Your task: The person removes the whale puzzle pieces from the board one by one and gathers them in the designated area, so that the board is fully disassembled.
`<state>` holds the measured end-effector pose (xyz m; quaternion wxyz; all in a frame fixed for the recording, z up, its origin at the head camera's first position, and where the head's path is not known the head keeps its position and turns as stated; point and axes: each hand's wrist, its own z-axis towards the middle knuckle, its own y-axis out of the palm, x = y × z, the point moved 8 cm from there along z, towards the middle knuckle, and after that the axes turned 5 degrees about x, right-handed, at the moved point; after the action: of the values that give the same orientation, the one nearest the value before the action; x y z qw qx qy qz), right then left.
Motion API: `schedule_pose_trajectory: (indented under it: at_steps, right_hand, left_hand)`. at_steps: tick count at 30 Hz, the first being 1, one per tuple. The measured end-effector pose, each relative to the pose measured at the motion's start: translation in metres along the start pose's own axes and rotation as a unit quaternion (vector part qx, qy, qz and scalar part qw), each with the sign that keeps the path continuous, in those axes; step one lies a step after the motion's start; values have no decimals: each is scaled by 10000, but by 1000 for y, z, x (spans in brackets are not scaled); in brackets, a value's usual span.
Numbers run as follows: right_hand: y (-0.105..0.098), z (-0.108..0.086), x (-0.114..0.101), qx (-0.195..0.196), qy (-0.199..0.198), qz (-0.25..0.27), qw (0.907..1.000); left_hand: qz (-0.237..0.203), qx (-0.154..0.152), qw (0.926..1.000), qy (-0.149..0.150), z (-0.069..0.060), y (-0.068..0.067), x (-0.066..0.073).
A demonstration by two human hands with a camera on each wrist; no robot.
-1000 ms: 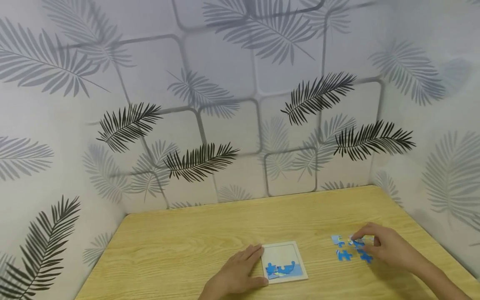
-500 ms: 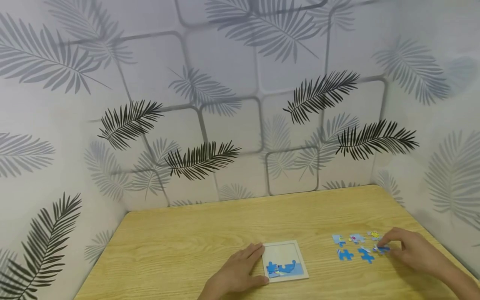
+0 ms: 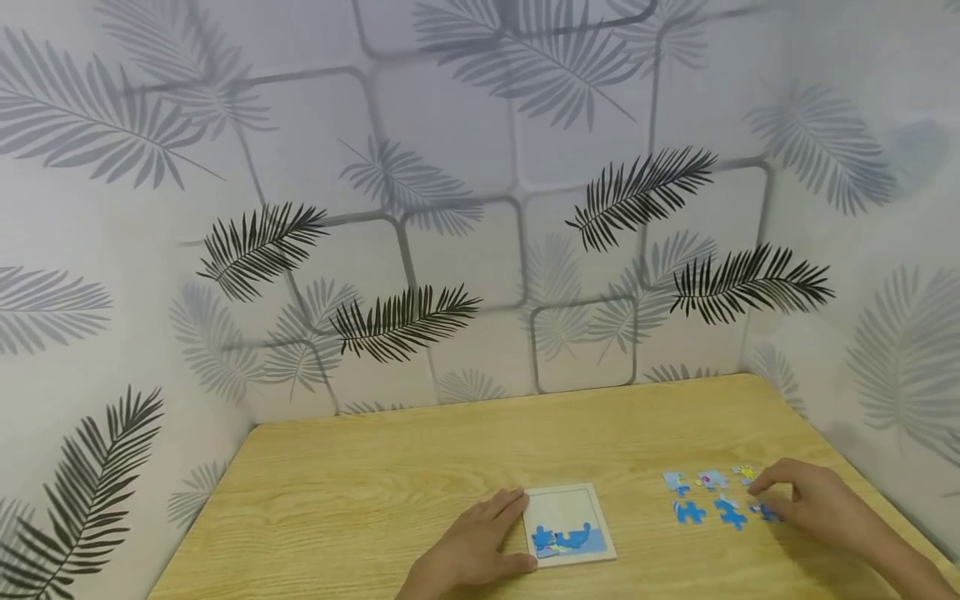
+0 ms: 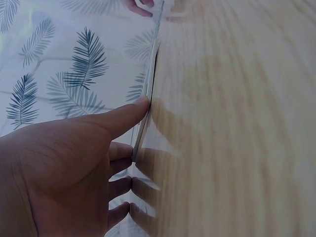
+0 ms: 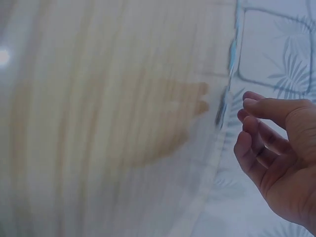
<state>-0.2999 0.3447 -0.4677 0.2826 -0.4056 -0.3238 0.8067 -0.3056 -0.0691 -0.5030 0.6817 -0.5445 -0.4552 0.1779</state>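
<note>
The right hand [image 3: 819,505], loosely bent and empty, now lifts off a puzzle piece [image 3: 768,514]; six lie apart toward the table's [image 3: 450,446] right edge. The straight-fingered left hand [image 3: 478,542] touches the board [image 3: 566,507].

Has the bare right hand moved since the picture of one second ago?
Yes. In the head view, the bare right hand has moved rightward, closer to the right edge of the flat, yellow wooden table.
</note>
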Motion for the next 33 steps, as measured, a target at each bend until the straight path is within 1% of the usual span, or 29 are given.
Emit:
schedule_pose_trajectory:
  at_steps: [2,4,8,11,14,16,18,22,25,28,33]
  right_hand:
    - [10,8,-14,-173,114,140,9997]
    - [22,17,-31,-461,100,413,9980]
    - [47,37,-64,-856,-73,882,9924]
    - [65,48,-85,-960,-314,1072,9891]
    - [83,55,-101,-1091,-595,1260,9842]
    - [93,58,-108,-1180,-692,1339,9815]
    - [99,60,-113,-1268,-684,1420,9793]
    - [108,65,-117,-1374,-490,1493,9780]
    - [118,70,-124,-1469,-404,1574,9757]
    - [131,75,-137,-1631,-442,1706,9707]
    - [154,80,-163,-2025,-375,1978,9584]
  left_hand:
    - [59,-4,10000,3,-2,-2,1]
    - [62,11,10000,-19,-3,-3,1]
    - [5,67,10000,-11,-3,-4,0]
    - [-55,133,9999,0,-3,-3,-1]
    - [-80,170,9998,-42,-2,-1,-2]
    - [-40,124,9999,-57,-1,1,-1]
    - [48,75,10000,-29,0,2,1]
    - [254,-2,9996,82,5,4,5]
    - [292,-9,9996,56,6,5,4]
    - [288,34,9996,18,4,4,2]
    - [195,49,9998,-46,-2,0,-1]
